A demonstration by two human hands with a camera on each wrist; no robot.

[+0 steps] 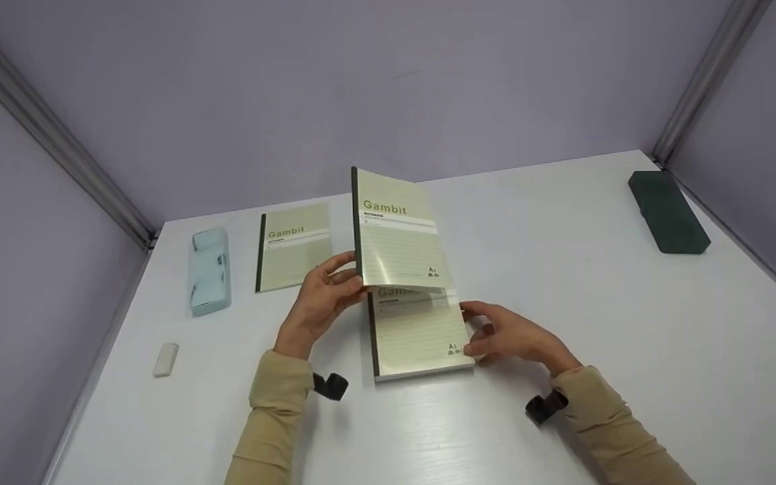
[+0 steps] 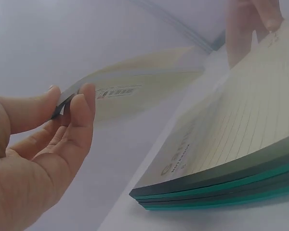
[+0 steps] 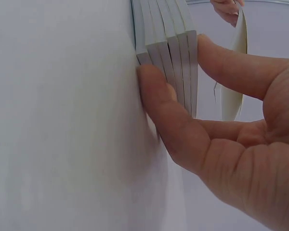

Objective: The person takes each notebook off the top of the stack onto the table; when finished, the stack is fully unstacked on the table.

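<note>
My left hand (image 1: pixel 317 296) pinches a pale yellow-green "Gambit" notebook (image 1: pixel 395 236) at the lower end of its dark spine. In the left wrist view this notebook (image 2: pixel 135 91) is raised off the table, with a barcode label showing on its underside. Below it lies a stack of notebooks (image 1: pixel 422 337), its top cover partly hidden by the raised one. At the stack's right edge my right hand (image 1: pixel 516 333) grips it, thumb on top and fingers low at the side. Several page blocks (image 3: pixel 168 53) show between thumb and fingers in the right wrist view.
Another Gambit notebook (image 1: pixel 297 249) lies flat to the left, beside a light blue pencil case (image 1: pixel 209 273). A white eraser (image 1: pixel 166 360) is nearer the left edge. On the far right lies a dark green case (image 1: pixel 669 212). Walls stand behind and at both sides of the white table (image 1: pixel 597 269).
</note>
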